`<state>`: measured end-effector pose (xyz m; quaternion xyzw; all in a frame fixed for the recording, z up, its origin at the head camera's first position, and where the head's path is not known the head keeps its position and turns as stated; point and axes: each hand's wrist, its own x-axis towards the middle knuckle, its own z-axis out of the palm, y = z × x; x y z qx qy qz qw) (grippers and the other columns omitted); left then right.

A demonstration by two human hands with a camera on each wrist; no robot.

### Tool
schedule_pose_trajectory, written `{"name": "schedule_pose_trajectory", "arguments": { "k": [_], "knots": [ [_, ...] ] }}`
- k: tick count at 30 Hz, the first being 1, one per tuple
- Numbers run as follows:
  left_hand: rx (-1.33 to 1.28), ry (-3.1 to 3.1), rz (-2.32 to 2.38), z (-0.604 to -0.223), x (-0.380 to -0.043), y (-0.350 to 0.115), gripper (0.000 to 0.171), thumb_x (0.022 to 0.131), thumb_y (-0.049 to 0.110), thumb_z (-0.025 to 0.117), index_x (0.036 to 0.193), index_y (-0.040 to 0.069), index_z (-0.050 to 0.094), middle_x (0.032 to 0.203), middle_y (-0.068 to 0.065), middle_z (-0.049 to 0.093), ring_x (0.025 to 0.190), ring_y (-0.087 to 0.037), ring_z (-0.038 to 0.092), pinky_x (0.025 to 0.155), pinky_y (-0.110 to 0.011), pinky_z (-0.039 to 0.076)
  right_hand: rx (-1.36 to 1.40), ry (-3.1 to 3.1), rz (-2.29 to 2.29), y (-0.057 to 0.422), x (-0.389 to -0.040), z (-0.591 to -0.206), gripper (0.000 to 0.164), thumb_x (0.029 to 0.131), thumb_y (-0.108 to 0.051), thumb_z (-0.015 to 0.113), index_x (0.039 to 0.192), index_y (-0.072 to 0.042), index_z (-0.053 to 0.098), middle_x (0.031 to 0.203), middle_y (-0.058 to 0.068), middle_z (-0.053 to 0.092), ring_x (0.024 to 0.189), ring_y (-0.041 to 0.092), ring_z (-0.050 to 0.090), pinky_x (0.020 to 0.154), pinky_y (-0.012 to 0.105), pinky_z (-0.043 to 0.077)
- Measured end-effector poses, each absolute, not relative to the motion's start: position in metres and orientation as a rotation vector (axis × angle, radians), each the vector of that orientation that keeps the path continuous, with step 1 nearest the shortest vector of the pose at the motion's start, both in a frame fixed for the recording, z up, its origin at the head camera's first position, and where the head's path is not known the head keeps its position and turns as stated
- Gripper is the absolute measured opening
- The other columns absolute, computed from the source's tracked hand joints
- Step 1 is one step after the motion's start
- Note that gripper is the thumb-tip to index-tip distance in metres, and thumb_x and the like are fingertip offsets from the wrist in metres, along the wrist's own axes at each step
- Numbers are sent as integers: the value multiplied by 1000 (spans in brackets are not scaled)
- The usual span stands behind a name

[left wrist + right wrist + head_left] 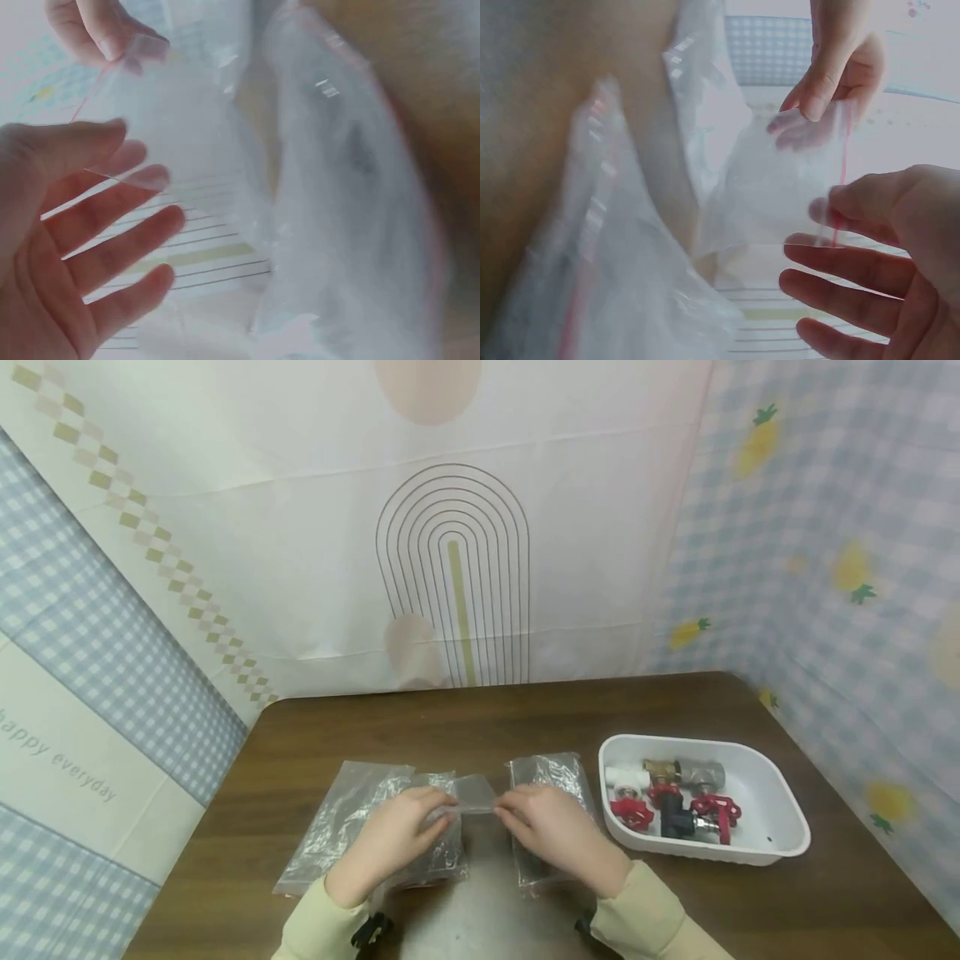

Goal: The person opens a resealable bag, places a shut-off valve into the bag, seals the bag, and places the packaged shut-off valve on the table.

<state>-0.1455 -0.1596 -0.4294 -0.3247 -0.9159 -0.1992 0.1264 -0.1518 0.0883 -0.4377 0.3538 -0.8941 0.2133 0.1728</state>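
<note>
A small clear zip bag with a red line along its opening is stretched between both hands above the table. My left hand pinches one end of it between thumb and fingertips. At the other end my right hand pinches the bag's edge near the red line, its other fingers spread in the right wrist view. The small bag looks flat, with nothing visible inside. Larger clear bags lie under and beside the left hand. Another stack of clear bags lies under the right hand, partly hidden by it.
To the right stands a white plastic tray holding several pipe valves and fittings, some with red handwheels. The brown wooden table ends at the back against a patterned cloth.
</note>
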Motion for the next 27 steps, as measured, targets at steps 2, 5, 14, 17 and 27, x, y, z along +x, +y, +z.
{"name": "schedule_pose_trajectory", "arguments": {
  "k": [2, 5, 14, 17, 27],
  "knots": [
    [-916, -2596, -617, -423, -146, -160, 13, 89, 15, 76, 101, 11, 73, 98, -1, 74, 87, -17, 70, 78, -35, 59, 965, -2521, 624, 91, -152, -430, 10, 92, -20, 74, 99, -13, 77, 89, -2, 74, 74, 10, 68, 69, 30, 58],
    [-885, -2505, -660, -415, -147, -160, 9, 88, 13, 77, 97, 13, 74, 94, 1, 73, 85, -15, 69, 76, -35, 58, 901, -2519, 648, 95, -149, -422, 13, 94, -23, 73, 104, -16, 77, 93, -4, 75, 79, 11, 69, 72, 32, 59],
    [-879, -2326, -688, -404, -151, -156, 8, 91, 13, 74, 99, 13, 74, 93, 4, 73, 83, -12, 68, 72, -31, 57, 862, -2398, 753, 103, -147, -412, 25, 91, -17, 76, 115, -12, 73, 107, 1, 75, 88, 14, 72, 76, 32, 60],
    [-884, -2310, -691, -403, -150, -154, 8, 90, 12, 75, 98, 13, 74, 92, 5, 72, 82, -12, 67, 70, -30, 57, 870, -2336, 776, 105, -146, -411, 26, 90, -16, 76, 115, -11, 71, 106, 2, 75, 86, 13, 71, 73, 30, 59],
    [-928, -2274, -668, -406, -152, -147, 12, 88, 9, 76, 99, 13, 74, 92, 5, 73, 80, -11, 66, 69, -28, 56, 872, -2409, 839, 104, -141, -412, 11, 95, -22, 71, 101, -13, 73, 100, -3, 72, 90, 11, 69, 79, 31, 59]
  ]
}}
